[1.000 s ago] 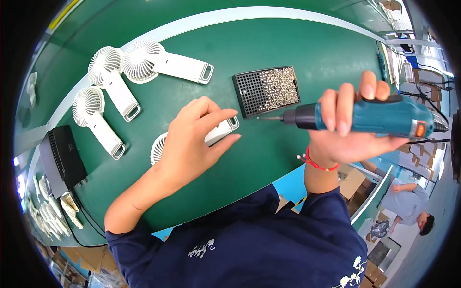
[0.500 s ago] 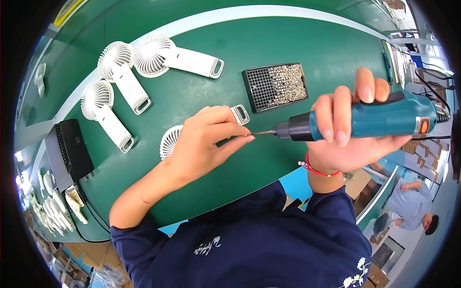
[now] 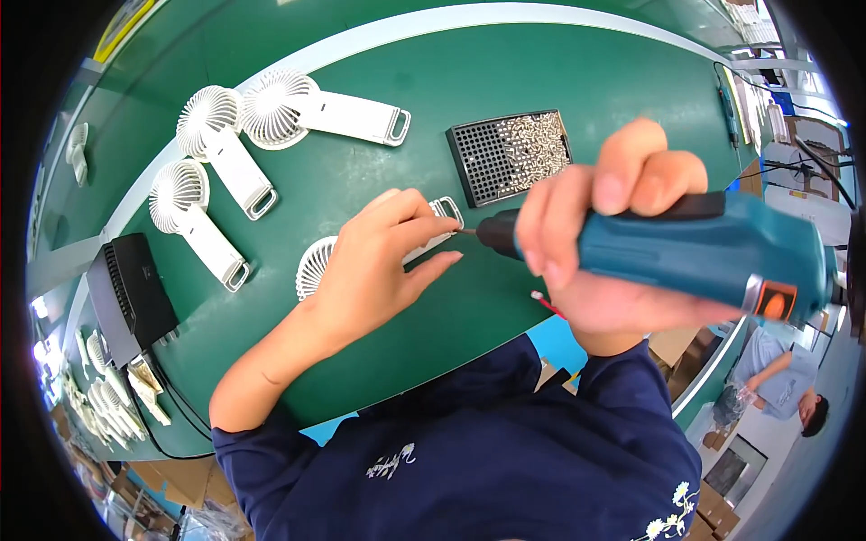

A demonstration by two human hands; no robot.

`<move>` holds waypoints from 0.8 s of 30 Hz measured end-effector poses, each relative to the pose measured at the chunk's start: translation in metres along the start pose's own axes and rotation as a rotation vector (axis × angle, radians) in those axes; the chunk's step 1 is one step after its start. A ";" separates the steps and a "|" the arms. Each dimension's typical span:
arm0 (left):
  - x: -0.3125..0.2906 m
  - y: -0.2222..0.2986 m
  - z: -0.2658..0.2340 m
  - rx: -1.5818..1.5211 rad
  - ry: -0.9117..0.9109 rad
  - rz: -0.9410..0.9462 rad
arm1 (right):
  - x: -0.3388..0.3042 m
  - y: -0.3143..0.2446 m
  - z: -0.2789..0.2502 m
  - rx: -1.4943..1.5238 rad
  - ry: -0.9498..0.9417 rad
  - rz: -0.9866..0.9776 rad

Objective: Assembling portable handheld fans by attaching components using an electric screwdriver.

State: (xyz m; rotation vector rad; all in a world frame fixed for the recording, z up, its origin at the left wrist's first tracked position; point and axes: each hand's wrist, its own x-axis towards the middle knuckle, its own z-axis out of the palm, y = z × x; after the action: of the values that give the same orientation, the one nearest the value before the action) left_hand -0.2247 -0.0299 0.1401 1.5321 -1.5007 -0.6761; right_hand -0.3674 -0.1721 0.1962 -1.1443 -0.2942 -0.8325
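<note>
My right hand (image 3: 582, 293) is wrapped round a teal and black electric screwdriver (image 3: 686, 243). Its thin bit points left and reaches the fingertips of my left hand (image 3: 370, 261), close to the handle end of a white handheld fan (image 3: 315, 269). The left thumb and forefinger are spread apart over this fan, hiding its middle; whether the other fingers touch it I cannot tell. Whether a screw sits on the bit tip is too small to make out. Beyond the bit stands a black perforated screw tray (image 3: 478, 164), with many small screws over its right part.
Three more white handheld fans (image 3: 352, 117) (image 3: 242, 171) (image 3: 213, 245) lie at the back left. A black box-shaped device (image 3: 135, 293) with cables stands at the left edge, near a pile of white fan parts (image 3: 108, 406). Another person (image 3: 771, 379) is at the far right.
My left thumb and forefinger have parted from their pinch at the bit. The screwdriver has tilted, its tip moving slightly away and left, its rear end coming nearer.
</note>
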 end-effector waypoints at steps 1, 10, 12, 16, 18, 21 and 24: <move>0.001 -0.001 -0.001 0.000 -0.001 0.000 | -0.003 0.006 0.005 -0.001 0.001 -0.001; -0.004 -0.005 0.001 0.095 -0.095 0.002 | -0.016 0.018 0.012 -0.261 0.027 0.034; -0.006 -0.006 0.001 0.111 -0.110 0.001 | -0.015 0.017 0.020 -0.276 0.075 0.111; -0.003 -0.005 0.002 0.088 -0.157 -0.027 | -0.018 0.017 0.032 -0.325 0.175 0.181; -0.001 -0.008 0.004 0.155 -0.146 0.016 | -0.019 0.021 0.036 -0.343 0.225 0.176; 0.000 -0.007 0.005 0.207 -0.108 0.015 | -0.020 0.021 0.027 -0.272 0.179 0.156; 0.000 -0.008 0.007 0.300 -0.034 0.058 | -0.012 0.004 0.020 -0.019 0.249 -0.080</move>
State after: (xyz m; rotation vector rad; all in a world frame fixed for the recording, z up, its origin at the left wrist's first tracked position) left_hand -0.2264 -0.0324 0.1300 1.6975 -1.7253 -0.4604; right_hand -0.3681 -0.1488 0.1945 -1.0386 -0.1266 -1.0387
